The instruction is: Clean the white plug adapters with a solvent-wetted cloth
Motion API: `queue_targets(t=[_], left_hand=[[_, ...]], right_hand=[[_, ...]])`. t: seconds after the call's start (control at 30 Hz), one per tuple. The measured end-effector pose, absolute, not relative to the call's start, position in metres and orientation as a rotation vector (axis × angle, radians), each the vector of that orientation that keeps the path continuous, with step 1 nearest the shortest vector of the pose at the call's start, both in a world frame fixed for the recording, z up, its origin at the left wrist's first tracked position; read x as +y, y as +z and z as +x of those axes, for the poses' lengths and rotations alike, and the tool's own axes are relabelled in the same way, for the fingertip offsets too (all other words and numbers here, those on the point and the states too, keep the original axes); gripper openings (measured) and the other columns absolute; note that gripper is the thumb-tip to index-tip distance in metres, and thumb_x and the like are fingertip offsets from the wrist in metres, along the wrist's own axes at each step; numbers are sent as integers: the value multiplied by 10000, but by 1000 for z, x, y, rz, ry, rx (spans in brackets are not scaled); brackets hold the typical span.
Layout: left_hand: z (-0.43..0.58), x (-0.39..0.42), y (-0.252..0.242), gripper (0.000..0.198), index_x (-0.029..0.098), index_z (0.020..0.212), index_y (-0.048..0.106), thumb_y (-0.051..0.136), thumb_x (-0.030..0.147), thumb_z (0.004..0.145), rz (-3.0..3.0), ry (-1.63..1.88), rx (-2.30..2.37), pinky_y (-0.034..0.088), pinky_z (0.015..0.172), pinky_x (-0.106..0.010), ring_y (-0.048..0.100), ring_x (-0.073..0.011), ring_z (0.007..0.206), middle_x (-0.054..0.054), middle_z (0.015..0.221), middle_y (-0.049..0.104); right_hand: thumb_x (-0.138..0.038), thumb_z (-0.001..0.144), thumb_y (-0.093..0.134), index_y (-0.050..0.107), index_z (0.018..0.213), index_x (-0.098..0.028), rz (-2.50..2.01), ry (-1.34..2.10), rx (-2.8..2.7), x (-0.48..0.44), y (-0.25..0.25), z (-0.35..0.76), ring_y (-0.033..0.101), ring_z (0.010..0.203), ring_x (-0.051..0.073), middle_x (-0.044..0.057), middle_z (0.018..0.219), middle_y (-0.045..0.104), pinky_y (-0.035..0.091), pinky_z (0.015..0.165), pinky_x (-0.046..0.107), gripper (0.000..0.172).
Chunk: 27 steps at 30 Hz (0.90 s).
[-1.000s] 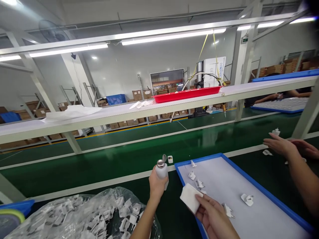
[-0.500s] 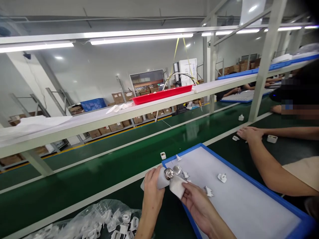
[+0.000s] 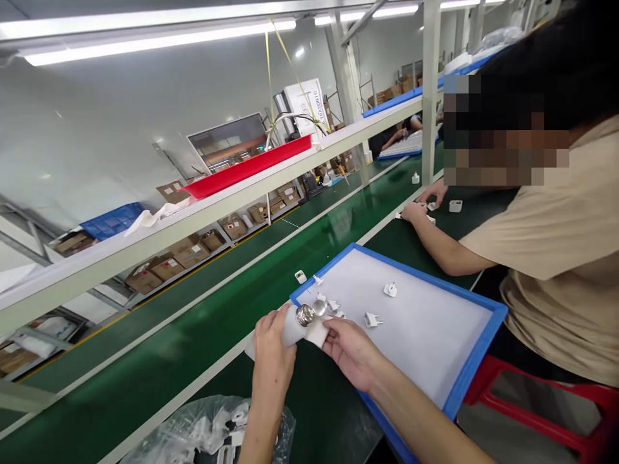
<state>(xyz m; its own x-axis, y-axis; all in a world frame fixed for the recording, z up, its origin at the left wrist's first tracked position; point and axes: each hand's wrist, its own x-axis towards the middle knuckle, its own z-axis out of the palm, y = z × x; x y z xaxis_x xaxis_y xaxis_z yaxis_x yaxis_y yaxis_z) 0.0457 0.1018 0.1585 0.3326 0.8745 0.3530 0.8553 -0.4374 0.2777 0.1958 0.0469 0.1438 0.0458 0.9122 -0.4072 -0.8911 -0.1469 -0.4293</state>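
My left hand (image 3: 271, 351) is wrapped around a white plastic bottle (image 3: 293, 326) with a metal top, tilted to the right. Its round metal lid (image 3: 320, 307) stands flipped open. Between the thumb and fingers of my right hand (image 3: 353, 351) is a folded white cloth (image 3: 316, 333), held up close against the bottle's metal mouth. Both hands are over the near left corner of a blue-rimmed tray (image 3: 425, 276). On its white lining lie several white plug pieces, among them one with two pins (image 3: 372, 319) and another farther back (image 3: 391, 289).
A clear plastic bag (image 3: 193, 428) with white plug parts lies at lower left. One white part (image 3: 300, 276) rests beyond the tray by the green conveyor (image 3: 232, 283). At right a co-worker (image 3: 556, 245) handles parts, beside a red stool (image 3: 536, 412). A shelf with a red tray (image 3: 251, 166) runs above.
The view has swung to the right, bringing more of the co-worker and the stool into sight. My hands keep hold of the bottle and the cloth, close together as before.
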Motion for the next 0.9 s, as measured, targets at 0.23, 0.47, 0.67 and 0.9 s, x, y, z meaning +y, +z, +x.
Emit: queue_targets(t=[0.23, 0.47, 0.67, 0.9], left_hand=[[48, 102, 175, 629, 210, 1299, 638, 501, -40, 738, 2678, 554, 1673, 464, 967, -426, 543, -316, 1118, -105, 1189, 660], [51, 100, 182, 643, 191, 1309, 635, 514, -52, 725, 2761, 500, 1737, 443, 1001, -439, 539, -328, 1151, -123, 1230, 642], [56, 95, 189, 670, 193, 1326, 622, 479, -65, 724, 2805, 426, 1805, 427, 987, -482, 520, -342, 1173, -133, 1245, 629], [58, 89, 194, 704, 179, 1345, 599, 463, -73, 701, 2908, 409, 1814, 422, 982, -489, 516, -331, 1148, -135, 1238, 623]], right_hand=[[-110, 948, 608, 647, 950, -112, -611, 1636, 38, 52, 146, 200, 683, 812, 122, 22, 962, 693, 596, 701, 268, 38], [-136, 953, 613, 643, 1011, -114, -543, 1698, 98, 52, 147, 204, 685, 849, 134, 37, 1018, 686, 600, 700, 271, 69], [-143, 957, 611, 642, 1024, -114, -531, 1727, 102, 53, 147, 206, 683, 841, 130, 40, 1029, 685, 599, 694, 267, 80], [-170, 962, 611, 643, 1059, -118, -513, 1736, 98, 54, 147, 205, 688, 868, 141, 48, 1053, 687, 603, 719, 286, 114]])
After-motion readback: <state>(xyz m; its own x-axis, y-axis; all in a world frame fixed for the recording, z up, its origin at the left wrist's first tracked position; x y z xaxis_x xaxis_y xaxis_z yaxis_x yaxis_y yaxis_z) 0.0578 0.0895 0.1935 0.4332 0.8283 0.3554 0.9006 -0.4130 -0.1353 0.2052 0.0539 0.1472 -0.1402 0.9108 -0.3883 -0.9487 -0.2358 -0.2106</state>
